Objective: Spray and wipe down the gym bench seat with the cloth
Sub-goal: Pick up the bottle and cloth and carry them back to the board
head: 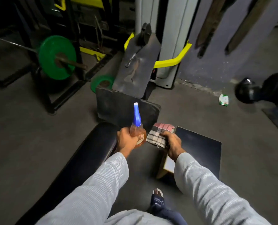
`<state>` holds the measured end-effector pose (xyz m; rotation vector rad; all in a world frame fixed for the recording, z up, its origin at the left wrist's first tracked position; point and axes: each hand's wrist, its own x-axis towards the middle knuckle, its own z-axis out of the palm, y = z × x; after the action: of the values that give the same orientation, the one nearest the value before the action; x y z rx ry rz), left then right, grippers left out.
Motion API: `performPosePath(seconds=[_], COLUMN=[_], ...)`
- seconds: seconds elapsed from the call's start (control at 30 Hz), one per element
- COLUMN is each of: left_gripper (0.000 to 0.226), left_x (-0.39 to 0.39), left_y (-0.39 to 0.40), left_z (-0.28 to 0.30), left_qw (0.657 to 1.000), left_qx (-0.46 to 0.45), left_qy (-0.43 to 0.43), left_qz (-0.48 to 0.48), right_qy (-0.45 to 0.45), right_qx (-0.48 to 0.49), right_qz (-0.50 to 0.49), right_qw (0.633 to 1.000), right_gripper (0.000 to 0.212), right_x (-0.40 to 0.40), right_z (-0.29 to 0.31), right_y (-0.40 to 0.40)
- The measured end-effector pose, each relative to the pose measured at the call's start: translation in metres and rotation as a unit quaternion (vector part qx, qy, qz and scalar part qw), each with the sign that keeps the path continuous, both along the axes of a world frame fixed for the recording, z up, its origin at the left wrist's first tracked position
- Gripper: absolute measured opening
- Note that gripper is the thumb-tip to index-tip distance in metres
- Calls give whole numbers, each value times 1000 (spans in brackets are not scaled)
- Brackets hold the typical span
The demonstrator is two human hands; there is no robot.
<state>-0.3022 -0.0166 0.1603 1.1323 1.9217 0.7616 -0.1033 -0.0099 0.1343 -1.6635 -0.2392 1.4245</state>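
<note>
Black padded bench seat runs lower left, beside grey floor. Left hand, grip wrapped round amber spray bottle, blue nozzle up, above seat end. Right hand, grip clutching checked cloth just beside bottle.

Grey gym floor, green weight plate, crumpled wrapper, dark mat

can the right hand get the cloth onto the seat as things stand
Probably yes. The right hand already grips the cloth, and the seat lies just ahead with nothing between them. The left hand holds the bottle beside it, not across the path.
</note>
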Motion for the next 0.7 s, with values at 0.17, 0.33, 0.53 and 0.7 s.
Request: performPosePath(seconds=[0.17,0.33,0.53,0.7], left_gripper=[45,37,30,29], left_x=[85,157,217,254], left_y=[14,15,19,29], left_z=[-25,-45,-86,-120], left_qw=[995,986,975,970], left_qx=[-2,-23,-55,-49], left_qy=[4,22,20,1], left_qz=[-100,-161,-213,-236], right_qy=[5,-33,-139,-391], right_qx=[-21,-63,-119,-130], right_qz=[-66,-77,-24,133], right_qw=[998,994,983,901], right_gripper=[27,27,24,28], right_x=[84,146,203,240], right_z=[-20,-59,-117,-144], right_y=[-25,-47,-50,-51])
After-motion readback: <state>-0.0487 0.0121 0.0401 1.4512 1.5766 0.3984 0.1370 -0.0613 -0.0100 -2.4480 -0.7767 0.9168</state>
